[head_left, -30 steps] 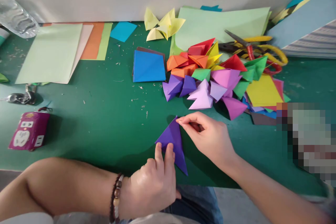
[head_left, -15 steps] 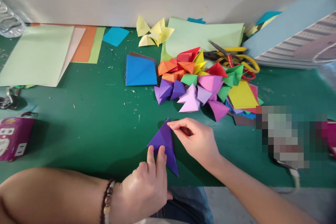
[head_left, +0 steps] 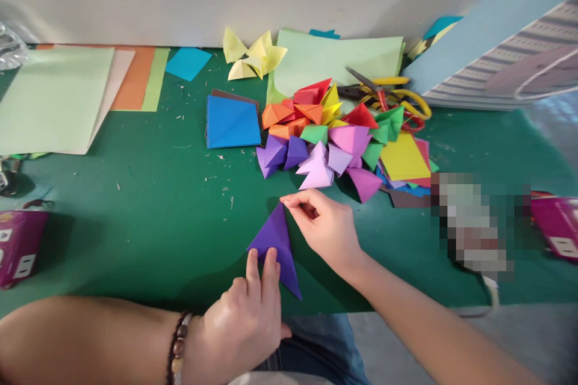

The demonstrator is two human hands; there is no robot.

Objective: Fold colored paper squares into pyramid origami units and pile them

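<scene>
A purple sheet of origami paper, folded into a triangle, lies on the green table in front of me. Two outstretched fingers of my left hand press on its lower left part; the thumb is partly hidden below the table edge. At the triangle's top corner, my right hand pinches the tip between thumb and index finger, the other fingers curled in. Just beyond is a pile of folded paper pieces in purple, pink, green, orange, red and yellow.
Blue square sheets lie left of the pile, yellow-topped squares to its right. Scissors rest behind. Larger paper sheets are far left. A pale yellow folded model sits by the wall. Purple boxes stand at both sides.
The view has shifted slightly to the right. My right fingertips sit a little higher on the triangle's top corner; my left fingers still press on the paper.
</scene>
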